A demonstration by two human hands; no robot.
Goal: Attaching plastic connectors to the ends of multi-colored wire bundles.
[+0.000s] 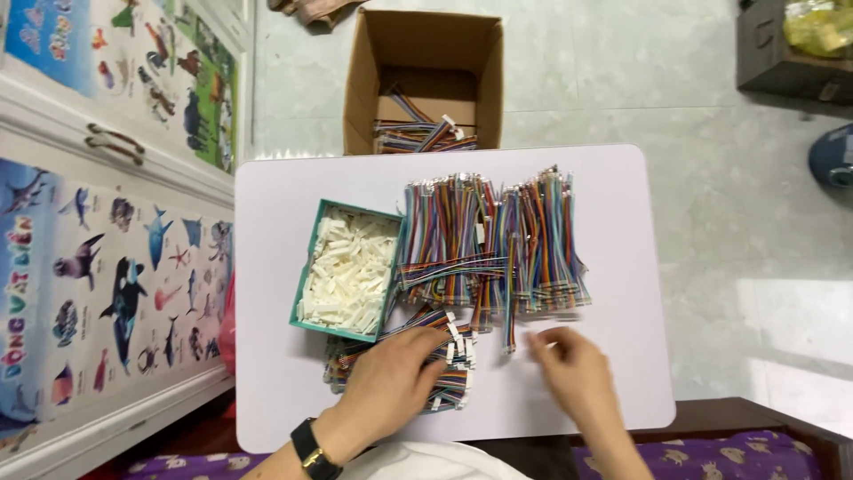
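Note:
My left hand (pixel 391 382), with a black watch on its wrist, rests fingers down on a pile of multicoloured ribbon cables with white connectors (pixel 449 356) at the near side of a small white table (pixel 275 267). My right hand (pixel 569 369) hovers just below a larger spread of bundled rainbow wires (pixel 493 244), fingers curled and blurred; whether it pinches anything I cannot tell. A teal box (pixel 306 271) full of white plastic connector housings (pixel 351 271) sits left of the wires.
An open cardboard box (pixel 426 53) with more wire bundles stands on the tiled floor beyond the table. Animal posters (pixel 107 267) cover the wall at left. A dark crate (pixel 791 53) sits at top right.

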